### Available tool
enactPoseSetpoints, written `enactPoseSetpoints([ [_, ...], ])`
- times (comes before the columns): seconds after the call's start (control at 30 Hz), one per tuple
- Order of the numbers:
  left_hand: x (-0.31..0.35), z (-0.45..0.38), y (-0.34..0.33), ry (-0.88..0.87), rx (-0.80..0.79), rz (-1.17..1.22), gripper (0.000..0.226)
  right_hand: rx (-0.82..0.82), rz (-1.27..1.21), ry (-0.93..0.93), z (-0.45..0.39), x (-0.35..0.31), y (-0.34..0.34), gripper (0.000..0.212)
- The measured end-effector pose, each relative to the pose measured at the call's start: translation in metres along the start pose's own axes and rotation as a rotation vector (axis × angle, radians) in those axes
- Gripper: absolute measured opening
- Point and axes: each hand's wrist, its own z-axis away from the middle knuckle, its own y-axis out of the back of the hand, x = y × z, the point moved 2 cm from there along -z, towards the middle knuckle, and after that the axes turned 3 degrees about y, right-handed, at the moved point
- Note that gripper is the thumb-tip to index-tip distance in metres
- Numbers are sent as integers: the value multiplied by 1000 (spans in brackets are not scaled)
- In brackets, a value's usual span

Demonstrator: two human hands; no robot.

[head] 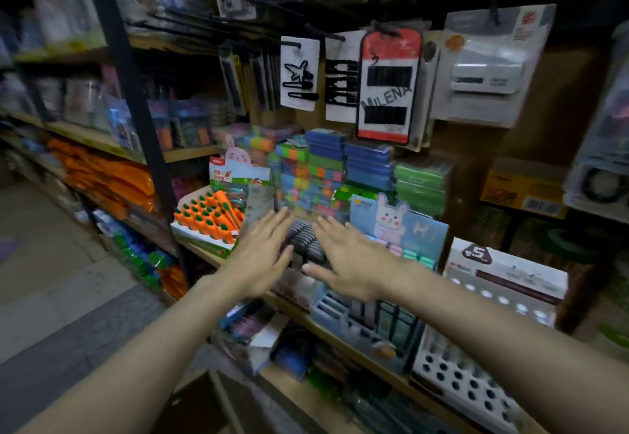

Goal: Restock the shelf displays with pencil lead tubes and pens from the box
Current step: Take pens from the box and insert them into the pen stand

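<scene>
We are flanking dark lead tubes (304,241) near the shelf's (343,333) front edge, left hand (260,256) and right hand (347,260) flat, fingers straight, probably squaring them.

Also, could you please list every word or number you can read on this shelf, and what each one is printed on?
"MILENA": on the red and white hairpin card hanging above the shelf.
"5": on the dark badge of the white display box at the right.
Print on the carrot pen display, the yellow box and the other hanging cards is too blurred to read.

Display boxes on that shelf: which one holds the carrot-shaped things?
The white display box left of the left hand: it alone holds orange carrot tops with green leaves; the bunny-card display sits right.
</scene>
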Motion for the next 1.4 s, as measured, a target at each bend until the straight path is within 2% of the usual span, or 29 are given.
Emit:
enactPoseSetpoints([
  [0.2,-14,-17,-34,-111,-116,-46,62,-183,118,-56,-41,5,-23,84],
  [0.3,-13,-15,-37,-124,-129,-26,65,-197,103,-35,-37,5,-19,86],
  [0.37,-10,-13,-33,-106,-117,-14,68,-50,-13,-16,-24,12,-1,83],
  [0.43,-2,-7,-27,-104,-61,74,68,195,-168,-39,5,28,21,76],
  [0.5,10,0,-24,-161,-20,162,64,310,-172,-65,44,46,34,73],
  [0.6,29,5,-26,-255,-65,171,62,229,-52,-105,87,51,27,69],
  [0.73,41,5,-31,-332,-84,126,62,160,50,-123,94,41,7,61],
  [0.87,47,11,-38,-405,-78,61,62,92,110,-134,88,36,-9,74],
  [1.07,53,9,-41,-397,-57,-24,64,63,149,-167,97,35,-14,76],
  [1.23,58,7,-36,-367,-24,100,60,92,125,-176,98,42,-12,79],
  [1.4,69,3,-32,-387,-63,68,55,65,83,-160,103,43,-11,79],
])
